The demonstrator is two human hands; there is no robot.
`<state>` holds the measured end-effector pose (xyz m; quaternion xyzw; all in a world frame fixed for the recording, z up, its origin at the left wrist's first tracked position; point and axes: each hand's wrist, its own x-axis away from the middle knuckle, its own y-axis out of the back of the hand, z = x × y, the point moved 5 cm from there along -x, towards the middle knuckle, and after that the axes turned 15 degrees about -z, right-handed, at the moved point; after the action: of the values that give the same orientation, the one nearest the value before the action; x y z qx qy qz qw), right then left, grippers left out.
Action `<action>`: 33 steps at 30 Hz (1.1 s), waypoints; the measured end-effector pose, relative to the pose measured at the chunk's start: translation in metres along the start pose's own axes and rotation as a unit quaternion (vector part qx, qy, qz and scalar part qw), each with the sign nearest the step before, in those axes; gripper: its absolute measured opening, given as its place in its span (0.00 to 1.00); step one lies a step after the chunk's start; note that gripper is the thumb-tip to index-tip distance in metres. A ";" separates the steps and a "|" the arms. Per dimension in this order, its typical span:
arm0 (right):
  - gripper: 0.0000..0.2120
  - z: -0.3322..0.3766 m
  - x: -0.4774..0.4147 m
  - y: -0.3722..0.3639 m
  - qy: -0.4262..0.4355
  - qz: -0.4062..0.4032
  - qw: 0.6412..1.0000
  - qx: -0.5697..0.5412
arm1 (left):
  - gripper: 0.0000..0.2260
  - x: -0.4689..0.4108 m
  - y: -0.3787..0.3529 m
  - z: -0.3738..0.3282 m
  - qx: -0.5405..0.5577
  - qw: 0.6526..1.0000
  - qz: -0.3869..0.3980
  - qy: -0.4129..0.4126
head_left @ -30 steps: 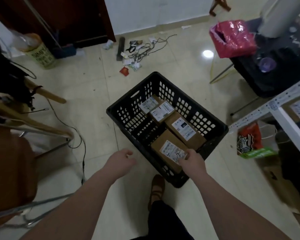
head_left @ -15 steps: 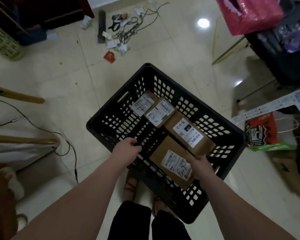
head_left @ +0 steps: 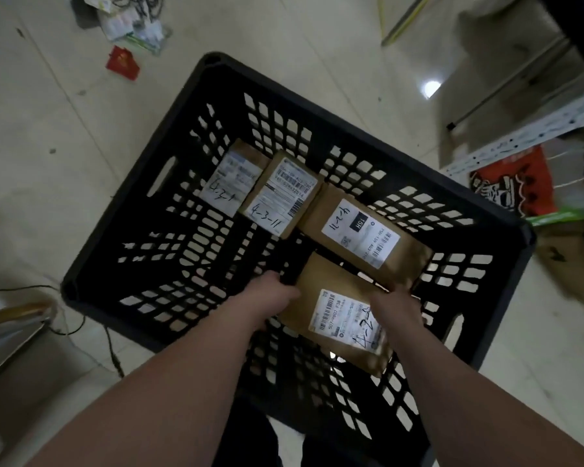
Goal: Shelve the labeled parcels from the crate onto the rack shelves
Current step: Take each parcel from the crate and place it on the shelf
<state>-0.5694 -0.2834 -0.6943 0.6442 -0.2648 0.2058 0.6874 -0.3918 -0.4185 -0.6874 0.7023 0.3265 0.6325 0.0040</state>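
Note:
A black slatted crate (head_left: pixel 169 210) stands on the floor below me with several brown labeled parcels inside. The nearest parcel (head_left: pixel 321 284), hand-marked 4-2-, lies between my hands. My left hand (head_left: pixel 272 294) grips its left edge and my right hand (head_left: pixel 397 306) grips its right edge. Behind it lies a parcel marked 4-2-11 (head_left: pixel 364 232). Further back are a parcel marked 4-3-11 (head_left: pixel 280 193) and one marked 4-3- (head_left: pixel 231 178). A white perforated rack upright (head_left: pixel 526 136) shows at the right.
A red and green paper bag (head_left: pixel 516 183) and flat cardboard (head_left: pixel 567 264) lie right of the crate under the rack. Litter, a red packet (head_left: pixel 122 62) and cables (head_left: pixel 91 332) lie on the tiled floor. A metal chair frame (head_left: pixel 14 318) is at the left.
My view has dropped closer over the crate. My left hand moved from the crate rim down onto the nearest parcel's left edge; my right hand stays on its right edge.

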 end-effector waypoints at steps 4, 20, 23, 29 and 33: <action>0.26 -0.004 -0.006 -0.006 -0.014 -0.036 0.999 -0.028 | 0.27 -0.007 -0.032 0.013 0.066 0.994 0.063 0.061; 0.28 -0.005 0.024 0.033 -0.153 0.053 0.919 -0.359 | 0.19 0.027 0.022 0.014 0.202 0.974 -0.010 0.102; 0.24 -0.001 0.050 0.059 -0.122 0.129 0.899 -0.400 | 0.18 0.052 0.033 0.008 0.217 0.973 -0.025 0.079; 0.31 -0.010 0.108 0.112 -0.045 0.198 0.859 -0.471 | 0.11 0.109 0.084 -0.025 0.264 0.960 -0.091 -0.020; 0.31 -0.009 0.140 0.143 -0.010 0.171 0.825 -0.538 | 0.04 0.155 0.124 -0.060 0.300 0.941 -0.118 -0.104</action>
<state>-0.5495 -0.2699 -0.4955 0.1189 -0.4466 0.1386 0.8759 -0.3909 -0.4683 -0.4863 0.6892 0.5792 0.4240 -0.0985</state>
